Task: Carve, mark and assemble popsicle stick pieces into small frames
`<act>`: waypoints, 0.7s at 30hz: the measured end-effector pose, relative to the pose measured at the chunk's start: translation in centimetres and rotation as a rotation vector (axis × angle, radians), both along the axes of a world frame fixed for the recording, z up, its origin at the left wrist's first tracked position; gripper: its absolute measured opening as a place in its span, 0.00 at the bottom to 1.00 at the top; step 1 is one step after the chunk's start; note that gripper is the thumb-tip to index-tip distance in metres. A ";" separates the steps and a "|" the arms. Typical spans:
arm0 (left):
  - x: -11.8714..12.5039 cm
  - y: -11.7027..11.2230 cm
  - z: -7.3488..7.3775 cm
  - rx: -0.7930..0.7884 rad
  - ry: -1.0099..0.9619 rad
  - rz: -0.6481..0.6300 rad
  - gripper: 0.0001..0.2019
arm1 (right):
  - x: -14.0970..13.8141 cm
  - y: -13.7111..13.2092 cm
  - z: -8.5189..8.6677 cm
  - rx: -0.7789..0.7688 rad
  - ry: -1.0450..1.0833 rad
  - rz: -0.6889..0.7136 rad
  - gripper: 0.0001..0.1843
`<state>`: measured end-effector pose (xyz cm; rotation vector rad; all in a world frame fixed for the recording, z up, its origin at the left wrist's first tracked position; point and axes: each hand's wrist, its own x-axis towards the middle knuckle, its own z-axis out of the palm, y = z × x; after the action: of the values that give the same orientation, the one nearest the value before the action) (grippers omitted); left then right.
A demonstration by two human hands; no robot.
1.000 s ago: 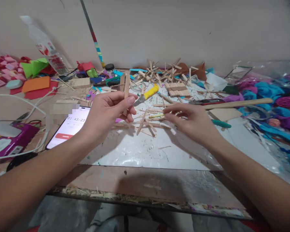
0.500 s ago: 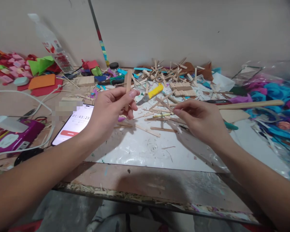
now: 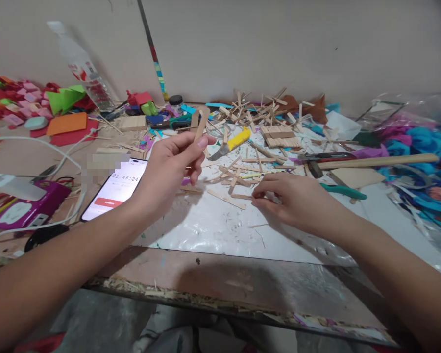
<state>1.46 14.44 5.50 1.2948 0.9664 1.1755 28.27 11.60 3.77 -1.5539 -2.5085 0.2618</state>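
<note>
My left hand (image 3: 182,159) is raised over the white sheet, with wooden craft sticks (image 3: 203,121) pinched upright between thumb and fingers. Two stick ends show, slightly fanned. Low over the sheet, my right hand (image 3: 288,198) has its fingertips closed at the right end of a craft stick (image 3: 241,196) lying flat; the hand covers that end. Beyond the fingers lie several loose sticks (image 3: 235,177), some crossing each other. A yellow-handled utility knife (image 3: 238,139) rests between the hands, farther back, its blade toward my left hand.
Behind are a stick pile (image 3: 246,110) and a row of sticks side by side (image 3: 282,136). A phone (image 3: 113,191) with a running timer lies left, near a purple power socket (image 3: 29,206). A plastic bottle (image 3: 83,68) leans on the wall. Green-handled pliers (image 3: 343,190) lie right.
My right hand has moved down and toward me, from the crossed sticks to the flat one. The sticks in my left hand have fanned apart a little.
</note>
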 end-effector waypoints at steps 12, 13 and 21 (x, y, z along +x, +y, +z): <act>0.9 -0.9 0.0 -0.200 -0.177 -0.138 0.11 | -0.1 -0.1 0.4 -0.192 0.487 -0.063 0.09; 1.0 -0.9 -0.2 -0.188 -0.165 -0.153 0.10 | -0.2 -0.1 0.4 -0.191 0.558 -0.076 0.11; 0.9 -0.8 -1.5 -0.121 -0.050 -0.226 0.05 | -1.2 -0.9 0.5 -0.214 0.852 -0.183 0.09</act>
<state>2.40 13.63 3.95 1.2364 0.8190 0.9567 27.06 10.67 4.25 -1.3228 -1.7032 0.9544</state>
